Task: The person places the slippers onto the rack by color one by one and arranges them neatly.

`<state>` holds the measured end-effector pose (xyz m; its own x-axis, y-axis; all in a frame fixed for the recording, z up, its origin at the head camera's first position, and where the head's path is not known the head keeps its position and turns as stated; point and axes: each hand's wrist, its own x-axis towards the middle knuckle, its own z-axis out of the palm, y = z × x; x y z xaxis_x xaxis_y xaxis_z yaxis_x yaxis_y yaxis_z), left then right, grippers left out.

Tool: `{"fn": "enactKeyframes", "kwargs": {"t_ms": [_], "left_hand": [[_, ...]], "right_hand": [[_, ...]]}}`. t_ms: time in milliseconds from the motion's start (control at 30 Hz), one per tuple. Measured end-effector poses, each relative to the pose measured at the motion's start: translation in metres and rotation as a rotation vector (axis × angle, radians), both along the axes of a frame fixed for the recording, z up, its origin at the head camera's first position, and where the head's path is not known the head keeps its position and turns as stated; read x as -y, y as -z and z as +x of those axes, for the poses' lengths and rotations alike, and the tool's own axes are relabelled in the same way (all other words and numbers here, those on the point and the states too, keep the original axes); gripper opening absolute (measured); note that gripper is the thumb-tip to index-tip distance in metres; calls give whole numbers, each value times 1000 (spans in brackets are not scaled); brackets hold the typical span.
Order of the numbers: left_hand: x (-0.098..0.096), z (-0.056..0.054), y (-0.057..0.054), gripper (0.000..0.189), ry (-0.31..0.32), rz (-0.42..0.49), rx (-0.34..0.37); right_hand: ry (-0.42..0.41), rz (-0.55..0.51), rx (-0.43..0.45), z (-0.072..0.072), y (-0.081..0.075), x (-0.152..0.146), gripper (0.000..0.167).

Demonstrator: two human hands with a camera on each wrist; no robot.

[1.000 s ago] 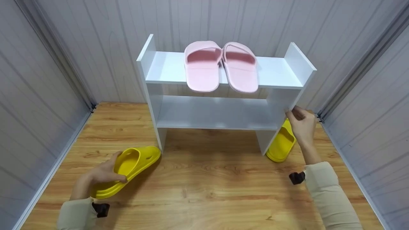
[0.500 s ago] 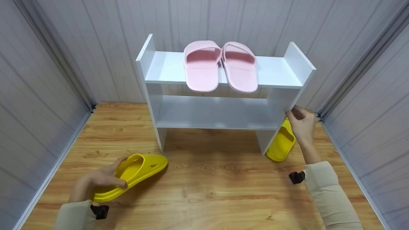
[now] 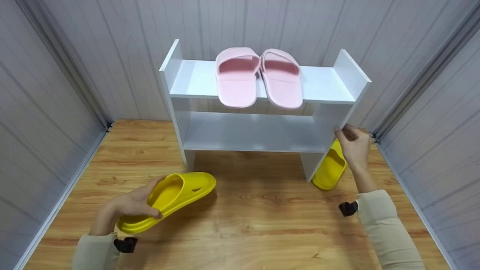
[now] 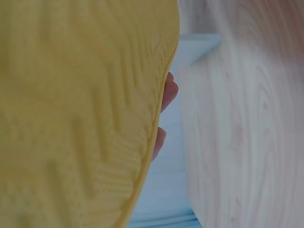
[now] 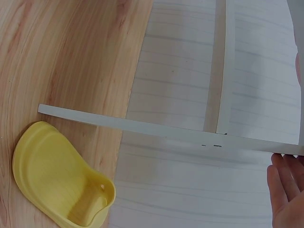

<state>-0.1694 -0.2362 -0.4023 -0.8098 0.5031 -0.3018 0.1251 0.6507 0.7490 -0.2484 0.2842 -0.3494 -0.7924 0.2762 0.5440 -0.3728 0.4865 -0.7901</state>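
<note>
My left hand point(image 3: 133, 200) grips a yellow slipper point(image 3: 197, 183) by its open heel end, thumb along the near rim. The slipper's toe is turned toward the white shoe rack point(image 3: 255, 146), in front of its left leg. In the left wrist view the slipper's patterned sole point(image 4: 85, 114) fills the left side, with two fingertips point(image 4: 170, 92) showing past its edge. My right hand point(image 3: 354, 144) pinches the front edge of the rack's right side panel. Beside that panel, a second yellow slipper point(image 3: 330, 168) lies on the floor, partly hidden by the hand and panel.
A pair of pink slippers, the left one point(image 3: 238, 88) and the right one point(image 3: 287, 88), sits on the rack's top shelf, heels over its front edge. Grey panelled walls point(image 3: 123, 56) enclose the wooden floor point(image 3: 255, 225) at the back and both sides.
My left hand has carried the yellow slipper to the right, dipping toward me and then moving back up toward the rack. The right hand, rack and other slippers stay where they were.
</note>
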Motion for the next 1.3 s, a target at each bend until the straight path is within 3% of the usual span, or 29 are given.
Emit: {"fn": "enactKeyframes", "kwargs": {"t_ms": [533, 633, 933, 1100, 1300], "left_hand": [[-21, 2, -19, 104, 77, 128, -163], [-27, 1, -22, 106, 80, 126, -222], [-48, -11, -26, 109, -10, 124, -371], [-62, -21, -27, 109, -75, 57, -445], [-76, -29, -30, 110, -159, -27, -463]], "right_hand": [[9, 8, -14, -1, 1, 1, 25], [9, 6, 2, -1, 1, 0, 26], [8, 10, 11, 2, -1, 1, 25], [2, 7, -4, 1, 0, 1, 25], [-6, 10, 2, 2, 0, 1, 26]]}}
